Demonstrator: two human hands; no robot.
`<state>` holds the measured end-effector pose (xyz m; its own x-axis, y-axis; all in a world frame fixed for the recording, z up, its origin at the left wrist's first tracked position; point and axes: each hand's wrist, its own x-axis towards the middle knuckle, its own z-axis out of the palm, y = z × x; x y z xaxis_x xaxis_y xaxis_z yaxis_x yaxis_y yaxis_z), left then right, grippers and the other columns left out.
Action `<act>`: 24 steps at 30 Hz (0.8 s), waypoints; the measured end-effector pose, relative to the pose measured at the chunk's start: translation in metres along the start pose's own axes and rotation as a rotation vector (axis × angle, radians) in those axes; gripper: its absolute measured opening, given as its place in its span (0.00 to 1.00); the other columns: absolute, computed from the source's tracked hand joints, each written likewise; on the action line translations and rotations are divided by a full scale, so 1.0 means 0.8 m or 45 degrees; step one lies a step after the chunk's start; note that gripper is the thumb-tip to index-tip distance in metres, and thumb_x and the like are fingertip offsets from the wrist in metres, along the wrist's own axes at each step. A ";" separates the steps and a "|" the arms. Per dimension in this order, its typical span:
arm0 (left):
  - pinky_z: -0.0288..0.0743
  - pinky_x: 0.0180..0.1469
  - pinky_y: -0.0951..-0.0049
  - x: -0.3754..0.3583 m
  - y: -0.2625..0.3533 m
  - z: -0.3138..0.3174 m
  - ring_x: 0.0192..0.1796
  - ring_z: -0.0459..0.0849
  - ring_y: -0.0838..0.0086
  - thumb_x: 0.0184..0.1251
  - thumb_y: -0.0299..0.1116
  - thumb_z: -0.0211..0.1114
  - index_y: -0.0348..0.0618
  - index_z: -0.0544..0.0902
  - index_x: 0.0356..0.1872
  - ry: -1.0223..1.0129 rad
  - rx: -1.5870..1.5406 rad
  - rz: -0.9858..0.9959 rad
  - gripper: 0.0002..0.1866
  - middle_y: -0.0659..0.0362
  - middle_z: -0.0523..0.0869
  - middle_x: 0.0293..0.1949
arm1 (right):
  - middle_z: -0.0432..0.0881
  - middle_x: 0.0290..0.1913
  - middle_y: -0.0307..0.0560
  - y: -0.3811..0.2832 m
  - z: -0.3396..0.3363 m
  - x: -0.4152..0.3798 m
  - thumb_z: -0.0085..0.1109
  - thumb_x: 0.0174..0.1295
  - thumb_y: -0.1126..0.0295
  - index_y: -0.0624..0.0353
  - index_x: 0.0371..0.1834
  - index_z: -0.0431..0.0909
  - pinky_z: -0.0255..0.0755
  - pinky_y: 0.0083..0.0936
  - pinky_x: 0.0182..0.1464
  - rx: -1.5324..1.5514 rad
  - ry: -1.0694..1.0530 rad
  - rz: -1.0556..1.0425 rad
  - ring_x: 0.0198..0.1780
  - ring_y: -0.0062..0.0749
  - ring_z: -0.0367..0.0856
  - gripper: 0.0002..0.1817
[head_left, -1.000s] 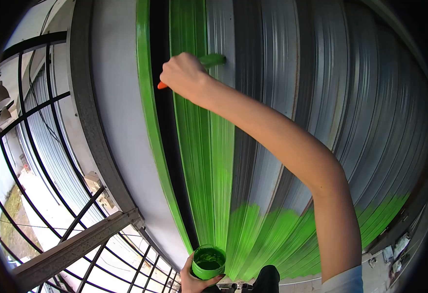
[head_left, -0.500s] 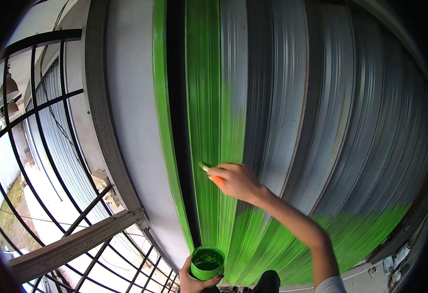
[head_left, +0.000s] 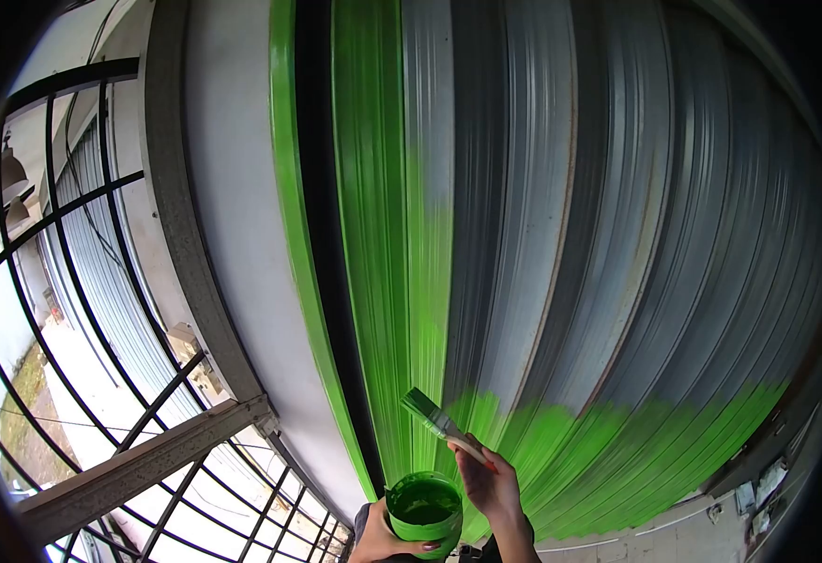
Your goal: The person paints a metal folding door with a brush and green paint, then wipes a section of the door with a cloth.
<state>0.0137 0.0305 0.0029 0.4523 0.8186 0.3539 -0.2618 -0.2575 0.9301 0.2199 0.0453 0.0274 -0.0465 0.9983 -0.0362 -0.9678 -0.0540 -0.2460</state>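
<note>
My left hand (head_left: 382, 538) is wrapped round a green paint pot (head_left: 427, 540) at the bottom middle; dark green paint (head_left: 424, 504) shows inside it. Just above and to the right, my right hand (head_left: 492, 480) grips a paintbrush (head_left: 447, 427) by its handle. The bristles are coated green and point up and left, apart from the pot and over the panel. Behind stands a ribbed metal panel (head_left: 542, 216), grey over much of its upper part. Green paint covers the left ribs and a band along the bottom.
On the left, a black barred grille (head_left: 57, 225) is joined to a weathered metal post (head_left: 209, 235) and a crossbar (head_left: 139, 466). A pale strip of wall (head_left: 233, 206) runs between post and panel. Papers or scraps lie at lower right (head_left: 769, 483).
My right hand has drawn the brush off the panel, down toward the pot, and its bristles now show. The pot appears slightly further right, and the view has shifted a little.
</note>
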 end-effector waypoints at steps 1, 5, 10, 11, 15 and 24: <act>0.73 0.55 0.69 -0.001 -0.004 0.001 0.48 0.82 0.70 0.29 0.29 0.82 0.31 0.74 0.53 0.007 -0.031 -0.030 0.41 0.53 0.83 0.47 | 0.74 0.55 0.65 0.002 -0.009 -0.003 0.51 0.65 0.67 0.68 0.55 0.69 0.77 0.25 0.54 -0.015 -0.022 0.002 0.49 0.40 0.80 0.19; 0.73 0.55 0.69 -0.005 -0.017 0.010 0.48 0.81 0.71 0.29 0.28 0.82 0.31 0.73 0.54 0.043 -0.223 -0.142 0.42 0.54 0.83 0.47 | 0.75 0.56 0.58 0.013 -0.041 -0.016 0.54 0.64 0.63 0.64 0.56 0.70 0.72 0.33 0.56 -0.268 -0.109 -0.072 0.52 0.40 0.78 0.21; 0.73 0.56 0.69 0.002 -0.012 0.024 0.49 0.80 0.72 0.28 0.28 0.81 0.31 0.72 0.54 0.019 -0.202 -0.139 0.43 0.54 0.82 0.48 | 0.79 0.49 0.48 0.022 -0.019 -0.034 0.55 0.64 0.64 0.61 0.52 0.72 0.70 0.26 0.54 -0.580 0.017 -0.085 0.50 0.30 0.77 0.17; 0.72 0.56 0.69 0.004 -0.013 0.022 0.49 0.80 0.72 0.28 0.28 0.81 0.31 0.72 0.55 -0.010 -0.178 -0.153 0.43 0.54 0.81 0.48 | 0.79 0.47 0.47 0.021 -0.017 -0.035 0.54 0.65 0.65 0.61 0.51 0.72 0.70 0.25 0.54 -0.666 0.068 -0.049 0.49 0.28 0.77 0.16; 0.72 0.56 0.69 0.012 0.011 0.031 0.49 0.80 0.71 0.28 0.29 0.81 0.31 0.71 0.56 -0.067 -0.115 -0.114 0.45 0.54 0.81 0.48 | 0.78 0.46 0.43 0.018 -0.034 -0.038 0.51 0.66 0.68 0.62 0.49 0.72 0.71 0.22 0.50 -0.770 -0.012 0.077 0.47 0.24 0.77 0.12; 0.71 0.57 0.69 0.017 0.021 0.035 0.50 0.80 0.71 0.26 0.32 0.81 0.31 0.71 0.56 -0.097 -0.037 -0.064 0.46 0.53 0.81 0.49 | 0.80 0.46 0.46 0.018 -0.055 -0.045 0.54 0.61 0.78 0.65 0.52 0.73 0.71 0.24 0.53 -0.959 -0.061 -0.044 0.49 0.27 0.77 0.15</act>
<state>0.0392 0.0229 0.0258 0.5286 0.7885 0.3145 -0.2614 -0.2012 0.9440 0.2185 0.0073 -0.0177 -0.0468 0.9987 0.0216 -0.5386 -0.0070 -0.8425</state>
